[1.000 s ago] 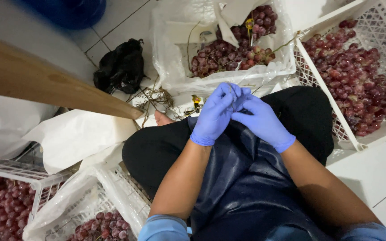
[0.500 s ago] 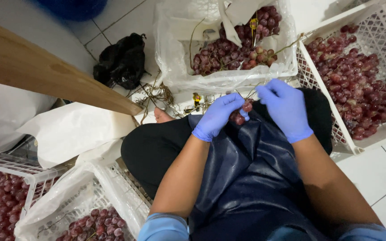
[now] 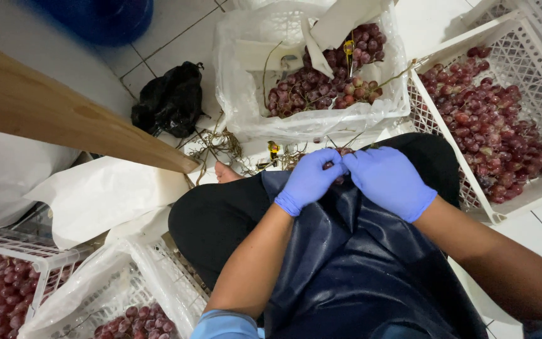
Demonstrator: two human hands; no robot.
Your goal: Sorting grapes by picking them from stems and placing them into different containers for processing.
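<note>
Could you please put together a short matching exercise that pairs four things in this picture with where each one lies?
Things:
1. black bag
2. wooden board
3. small grape bunch
4. crate of loose red grapes

Places:
A. between the gloved left hand and right hand
B. far right of the picture
C. on the tiled floor beside the lined box of grapes
D. slanting in from the left edge

Pairs: 1-C, 2-D, 3-A, 4-B
</note>
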